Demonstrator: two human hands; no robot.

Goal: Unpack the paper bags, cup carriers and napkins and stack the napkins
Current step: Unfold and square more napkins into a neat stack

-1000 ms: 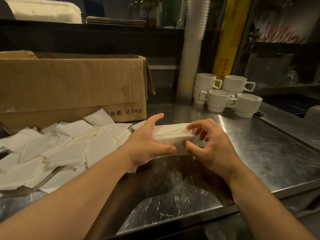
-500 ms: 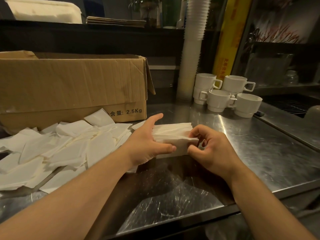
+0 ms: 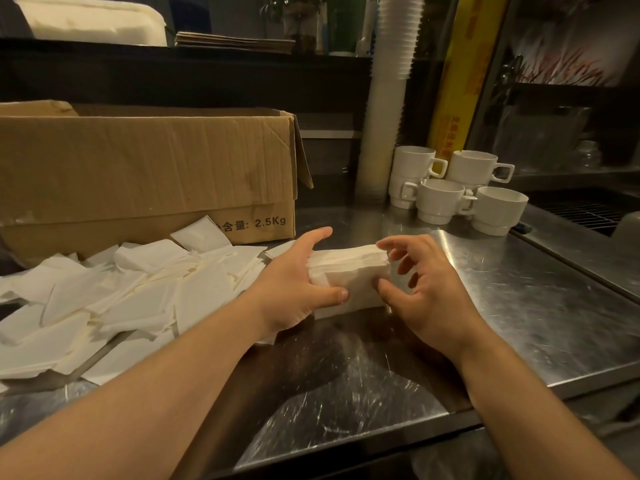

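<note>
A neat stack of white napkins (image 3: 349,277) stands on the steel counter (image 3: 519,306) in the middle of the view. My left hand (image 3: 294,289) grips its left end, thumb along the front face and fingers behind. My right hand (image 3: 422,289) is at the stack's right end, thumb touching the front corner and fingers spread and curled loosely beside it. A loose heap of white napkins (image 3: 121,299) lies scattered to the left, in front of an open cardboard box (image 3: 149,168).
Several white ceramic cups (image 3: 457,192) stand stacked at the back right, next to a tall column of paper cups (image 3: 384,98) and a yellow roll (image 3: 460,71). A drain grate (image 3: 585,209) lies at the far right. The counter's front edge runs below my forearms.
My right hand let go of the pinched napkin edge and opened its fingers beside the stack's right end. The lifted top napkins settled flat. My left hand stayed put.
</note>
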